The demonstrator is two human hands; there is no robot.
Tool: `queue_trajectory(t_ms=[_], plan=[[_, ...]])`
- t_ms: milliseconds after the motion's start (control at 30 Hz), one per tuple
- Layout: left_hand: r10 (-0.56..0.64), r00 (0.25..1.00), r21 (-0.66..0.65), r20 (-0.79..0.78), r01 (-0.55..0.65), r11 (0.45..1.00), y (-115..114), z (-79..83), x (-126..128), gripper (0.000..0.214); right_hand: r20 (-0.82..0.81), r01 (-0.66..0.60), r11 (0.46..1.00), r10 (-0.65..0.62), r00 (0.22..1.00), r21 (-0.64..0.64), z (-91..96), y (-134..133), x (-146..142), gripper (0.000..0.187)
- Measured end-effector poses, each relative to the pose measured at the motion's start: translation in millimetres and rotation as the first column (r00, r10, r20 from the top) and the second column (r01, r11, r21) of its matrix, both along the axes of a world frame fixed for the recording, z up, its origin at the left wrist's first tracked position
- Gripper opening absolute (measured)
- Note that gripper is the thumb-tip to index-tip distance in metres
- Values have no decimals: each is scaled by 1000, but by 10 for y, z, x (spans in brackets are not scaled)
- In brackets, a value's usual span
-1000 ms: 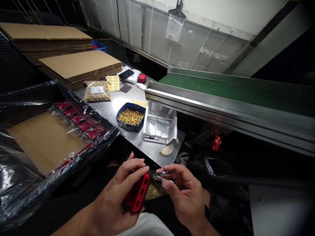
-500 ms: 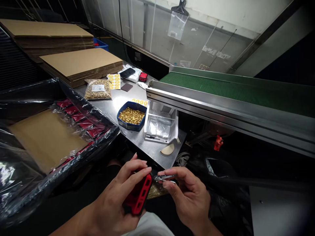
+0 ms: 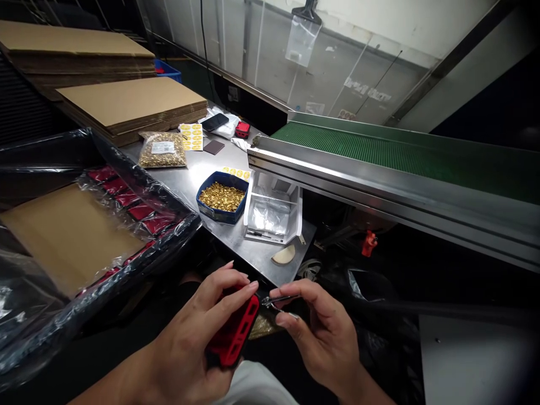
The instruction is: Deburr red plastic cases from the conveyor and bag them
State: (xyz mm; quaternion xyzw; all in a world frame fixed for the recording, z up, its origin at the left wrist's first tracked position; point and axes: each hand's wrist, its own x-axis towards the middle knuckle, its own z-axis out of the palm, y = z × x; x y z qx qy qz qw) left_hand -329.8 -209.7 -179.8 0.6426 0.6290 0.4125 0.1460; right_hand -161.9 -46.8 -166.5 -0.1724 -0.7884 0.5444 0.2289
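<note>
My left hand [image 3: 198, 332] is wrapped round a red and black plastic case [image 3: 234, 332], held on edge near the bottom middle of the view. My right hand [image 3: 320, 332] pinches a pair of metal tweezers [image 3: 278, 302] whose tips point left at the top corner of the case. Below the two hands lies a small bag of gold-coloured parts [image 3: 261, 325], mostly hidden. A blue tray [image 3: 222, 198] full of small gold parts stands on the steel table [image 3: 253, 256] just beyond my hands.
A white open box [image 3: 273, 212] with clear bags sits beside the blue tray. A black-lined bin [image 3: 84, 236] at left holds red cases and cardboard. A green conveyor [image 3: 400, 163] runs along the right. Flat cardboard stacks [image 3: 126, 104], a bag of gold parts [image 3: 161, 151] and a phone [image 3: 215, 121] lie further back.
My hands stay together on the case and tweezers with only slight shifts; the view has moved a little, so the table things sit slightly further left and higher.
</note>
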Motion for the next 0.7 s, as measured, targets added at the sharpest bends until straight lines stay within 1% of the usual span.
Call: queue_trajectory(t_ms=[233, 500, 567, 600, 700], plan=[[-14, 999, -7, -44, 14, 1000, 14, 17, -21, 84, -10, -36, 992, 37, 999, 119, 115, 19, -38, 32], [-8, 999, -8, -45, 8, 1000, -6, 6, -1, 83, -18, -70, 965, 78, 997, 254, 158, 34, -67, 29], [0, 1000, -15, -28, 0, 1000, -4, 4, 8, 82, -47, -37, 960, 52, 998, 278, 142, 32, -56, 30], [6, 1000, -17, -19, -6, 1000, -1, 3, 12, 82, -63, -1, 963, 18, 998, 271, 127, 29, -45, 30], [16, 1000, -21, 5, -16, 1000, 10, 2, 23, 82, -46, 125, 975, -118, 992, 185, 58, 14, 6, 29]])
